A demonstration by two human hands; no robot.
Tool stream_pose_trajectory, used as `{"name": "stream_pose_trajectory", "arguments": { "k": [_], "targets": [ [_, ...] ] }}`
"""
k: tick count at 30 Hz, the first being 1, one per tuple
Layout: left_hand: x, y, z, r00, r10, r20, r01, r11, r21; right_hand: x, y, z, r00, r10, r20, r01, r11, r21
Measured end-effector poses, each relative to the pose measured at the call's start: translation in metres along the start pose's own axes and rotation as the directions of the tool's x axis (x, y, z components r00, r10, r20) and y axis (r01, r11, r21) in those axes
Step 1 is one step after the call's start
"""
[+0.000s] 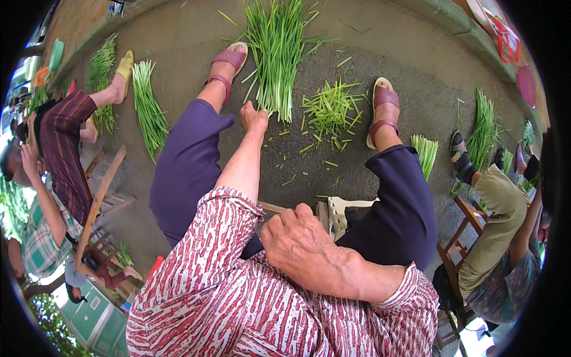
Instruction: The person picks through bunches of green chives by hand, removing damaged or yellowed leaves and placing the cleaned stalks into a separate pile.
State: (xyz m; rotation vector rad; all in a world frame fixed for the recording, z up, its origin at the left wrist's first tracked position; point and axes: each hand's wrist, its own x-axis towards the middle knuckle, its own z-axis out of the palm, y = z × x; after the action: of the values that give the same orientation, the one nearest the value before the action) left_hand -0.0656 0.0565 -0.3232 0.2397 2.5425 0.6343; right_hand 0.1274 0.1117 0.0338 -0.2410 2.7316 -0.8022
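My left hand [253,117] reaches forward between my knees to the pale cut ends of a large heap of long green stalks [276,58], which look like garlic chives. Its fingertips are at the stalk ends on the heap's left side; whether they grip one is hidden. Close to my lap, my right hand [296,234] is curled into a fist with its knuckles up, and nothing sticks out of it. A loose pile of short cut stalk pieces [332,107] lies on the wet ground right of the heap, with scattered bits nearer me.
A neat bundle of stalks [149,107] lies beyond my left leg, another bundle [424,154] beside my right knee. People sit on both sides near a wooden chair [100,201] and more stalks [482,129]. A low concrete kerb [446,18] curves along the far edge.
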Motion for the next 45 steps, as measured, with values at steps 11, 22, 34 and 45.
{"name": "stream_pose_trajectory", "arguments": {
  "k": [11, 22, 34, 45],
  "targets": [
    [-0.004, 0.013, 0.016, 0.993, 0.115, 0.039, -0.116, 0.993, 0.0, 0.004, 0.0, 0.002, 0.999, 0.019, 0.037, -0.022, 0.998, 0.063],
    [0.006, 0.032, 0.026, 0.987, 0.038, 0.158, -0.06, 0.989, 0.137, 0.01, 0.002, 0.004, 0.997, 0.057, 0.046, -0.06, 0.996, 0.064],
    [0.008, 0.043, 0.028, 0.974, 0.067, 0.218, -0.125, 0.957, 0.262, 0.011, 0.014, 0.004, 0.992, 0.119, 0.049, -0.121, 0.992, 0.041],
    [-0.047, 0.081, -0.032, 0.933, 0.018, 0.359, 0.251, 0.683, -0.687, 0.011, 0.013, 0.003, 0.986, 0.166, 0.026, -0.165, 0.986, -0.03]
  ]
}}
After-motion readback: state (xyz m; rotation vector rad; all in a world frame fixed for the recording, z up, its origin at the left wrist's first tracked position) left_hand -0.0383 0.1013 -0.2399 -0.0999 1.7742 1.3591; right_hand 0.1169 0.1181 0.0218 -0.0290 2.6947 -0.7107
